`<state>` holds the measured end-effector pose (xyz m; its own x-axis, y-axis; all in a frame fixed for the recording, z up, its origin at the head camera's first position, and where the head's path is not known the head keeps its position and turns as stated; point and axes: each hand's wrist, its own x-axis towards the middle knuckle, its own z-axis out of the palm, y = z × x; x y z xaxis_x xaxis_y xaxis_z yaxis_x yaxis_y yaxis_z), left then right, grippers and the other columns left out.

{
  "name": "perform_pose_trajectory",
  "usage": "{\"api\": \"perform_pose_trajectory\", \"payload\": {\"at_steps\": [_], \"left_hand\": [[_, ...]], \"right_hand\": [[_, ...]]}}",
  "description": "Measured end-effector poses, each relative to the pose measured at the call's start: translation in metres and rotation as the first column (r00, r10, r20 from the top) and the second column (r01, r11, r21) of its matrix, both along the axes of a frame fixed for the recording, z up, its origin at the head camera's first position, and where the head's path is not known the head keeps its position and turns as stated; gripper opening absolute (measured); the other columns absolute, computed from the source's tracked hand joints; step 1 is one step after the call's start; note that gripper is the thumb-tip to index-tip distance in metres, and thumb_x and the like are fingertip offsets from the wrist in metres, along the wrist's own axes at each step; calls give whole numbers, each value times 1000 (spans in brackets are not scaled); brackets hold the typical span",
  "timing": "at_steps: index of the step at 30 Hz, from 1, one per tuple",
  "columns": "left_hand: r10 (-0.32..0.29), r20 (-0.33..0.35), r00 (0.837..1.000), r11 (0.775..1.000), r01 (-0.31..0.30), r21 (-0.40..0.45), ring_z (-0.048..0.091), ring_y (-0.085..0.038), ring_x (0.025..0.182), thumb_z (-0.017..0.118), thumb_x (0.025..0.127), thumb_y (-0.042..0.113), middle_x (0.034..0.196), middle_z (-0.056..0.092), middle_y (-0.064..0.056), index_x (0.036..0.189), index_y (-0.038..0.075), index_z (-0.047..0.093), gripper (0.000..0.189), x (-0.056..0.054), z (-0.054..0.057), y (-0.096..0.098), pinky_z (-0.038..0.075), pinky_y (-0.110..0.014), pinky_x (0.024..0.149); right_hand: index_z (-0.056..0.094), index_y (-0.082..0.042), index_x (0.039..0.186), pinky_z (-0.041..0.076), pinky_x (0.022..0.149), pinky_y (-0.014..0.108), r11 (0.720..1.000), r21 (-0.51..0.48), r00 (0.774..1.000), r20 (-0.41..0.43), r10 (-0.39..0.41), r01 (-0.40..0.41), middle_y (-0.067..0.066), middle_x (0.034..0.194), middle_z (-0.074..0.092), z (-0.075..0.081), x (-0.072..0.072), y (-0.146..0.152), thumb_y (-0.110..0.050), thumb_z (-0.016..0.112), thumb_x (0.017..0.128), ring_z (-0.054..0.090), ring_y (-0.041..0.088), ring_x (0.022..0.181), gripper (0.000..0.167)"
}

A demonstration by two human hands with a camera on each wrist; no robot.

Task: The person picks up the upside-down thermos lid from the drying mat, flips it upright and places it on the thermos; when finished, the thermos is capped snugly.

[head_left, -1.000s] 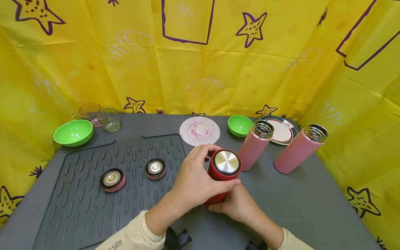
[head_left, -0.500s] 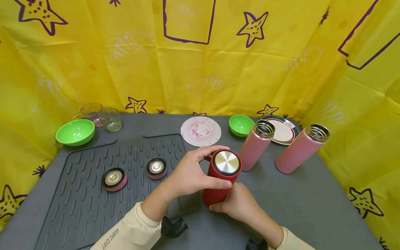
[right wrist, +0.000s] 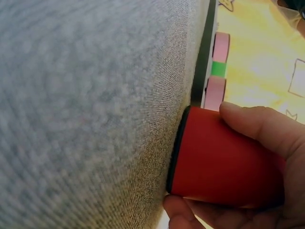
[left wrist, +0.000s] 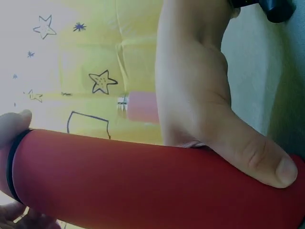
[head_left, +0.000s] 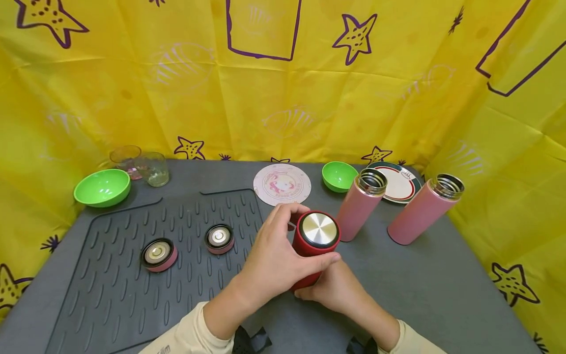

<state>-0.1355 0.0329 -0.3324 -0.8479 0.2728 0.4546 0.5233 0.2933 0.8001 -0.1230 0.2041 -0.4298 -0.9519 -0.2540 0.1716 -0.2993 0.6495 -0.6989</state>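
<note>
A red thermos bottle (head_left: 316, 246) stands nearly upright between my hands, a brushed silver disc in a black ring facing up. My left hand (head_left: 278, 250) curls around its upper end, the thumb across the near side and the fingers on the far left. Lower down, my right hand (head_left: 338, 290) grips the body. In the left wrist view, a black ring (left wrist: 15, 167) circles the bottle near the top, with a short red section beyond it. The right wrist view has the bottle's lower end (right wrist: 209, 152), black-edged, between thumb and fingers.
Two pink bottles without lids (head_left: 360, 206) (head_left: 422, 211) stand right of centre. Two pink lids (head_left: 159, 254) (head_left: 219, 238) lie inside up on the grey drying mat (head_left: 115, 285). Behind are green bowls (head_left: 102, 188) (head_left: 339, 177), drinking glasses (head_left: 152, 169), a round pink mat (head_left: 282, 184) and a plate (head_left: 400, 182).
My left hand turned on the bottle's upper end, its thumb and wrist swinging left half a second ago and now back to the right. The right hand and the bottle stay nearly in place.
</note>
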Motion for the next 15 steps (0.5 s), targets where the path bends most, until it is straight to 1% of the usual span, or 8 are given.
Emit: {"api": "perform_pose_trajectory", "payload": {"at_steps": [1,3,5,8,12,15], "left_hand": [[19,-14,1000,1000,-19,14,53,-3,102,93,61,41,108,55,12,118,21,56,71,1,0,1,47,-32,86],[18,-41,999,999,-16,51,55,-4,100,94,60,37,106,58,13,116,20,60,68,1,0,0,49,-32,85],[-10,-55,998,996,15,88,57,-5,99,95,60,34,105,61,13,116,20,63,66,-1,0,-1,49,-31,85],[-70,-49,996,988,76,133,59,-7,99,95,61,29,106,63,13,118,19,65,66,-4,-2,-4,50,-32,86],[-127,-40,991,985,131,115,56,-7,106,95,60,30,110,64,14,121,21,67,68,-13,-5,-8,47,-37,89],[-197,0,980,977,196,88,52,-8,112,95,61,32,113,64,15,122,27,68,67,-23,-6,-13,44,-41,93]], "right_hand": [[61,-19,113,50,82,33,1000,-3,1000,2,-1,1,-17,100,62,0,0,0,-15,93,51,58,5,88,70],[60,-19,112,50,81,33,1000,0,1000,10,-3,3,-17,99,62,0,0,0,-16,94,52,58,5,87,69],[60,-19,112,50,81,34,1000,3,1000,19,-12,12,-16,98,63,1,0,0,-18,94,52,58,6,87,70],[61,-18,112,51,81,34,1000,11,1000,24,-20,20,-15,98,63,1,0,0,-21,96,52,59,6,87,69],[63,-18,110,52,77,33,999,31,999,49,-21,20,-15,94,65,1,-1,2,-26,96,53,60,5,83,66],[63,-18,107,52,73,31,999,49,997,68,-24,20,-16,90,65,1,-1,2,-29,95,54,60,4,79,63]]}}
